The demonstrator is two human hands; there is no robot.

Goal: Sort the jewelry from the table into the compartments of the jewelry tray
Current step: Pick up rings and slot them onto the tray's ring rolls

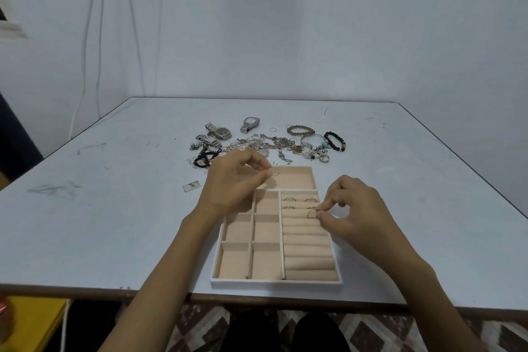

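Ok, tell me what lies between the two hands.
Head view: the tray's ring rolls, with a few rings slotted in, lie between the left hand and the right hand.

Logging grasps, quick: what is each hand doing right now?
Left hand: pinches a thin ring.
Right hand: pinches a second ring at the ring rolls.

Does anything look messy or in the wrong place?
The jewelry pile beyond the jewelry tray is one tangled heap of chains. A small flat pale piece lies alone left of the tray, apart from everything else.
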